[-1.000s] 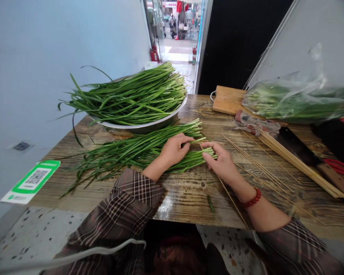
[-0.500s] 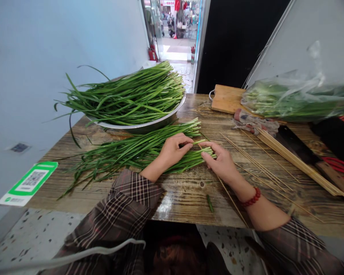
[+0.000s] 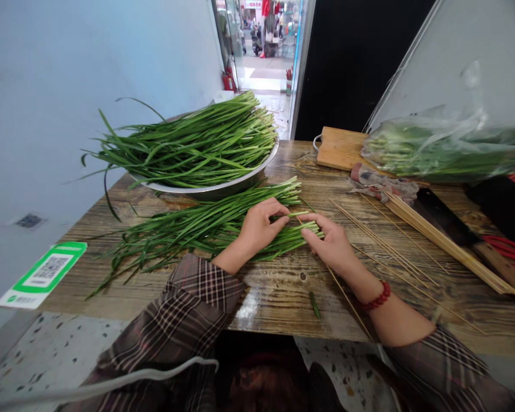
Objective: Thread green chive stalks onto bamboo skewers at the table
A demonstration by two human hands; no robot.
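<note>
Just above the tabletop (image 3: pixel 278 292), between both hands, we are presenting a pale stem (image 3: pixel 298 214) beside the green bundle (image 3: pixel 283 240). Our left hand (image 3: pixel 260 226) is pinching the stem, its grip nearly closed; our right hand (image 3: pixel 330 240) is holding a thin skewer (image 3: pixel 349 300) lightly between thumb and fingers. For sound work, we are advising short, steady pinches near the crossing, fingertips clear of the point. Beyond, a basin (image 3: pixel 240 181) is holding more stems; rightward, loose skewers (image 3: pixel 381 243) are lying flat.

Brown plaid sleeves (image 3: pixel 206 289); red beaded bracelet (image 3: pixel 378 296).
</note>
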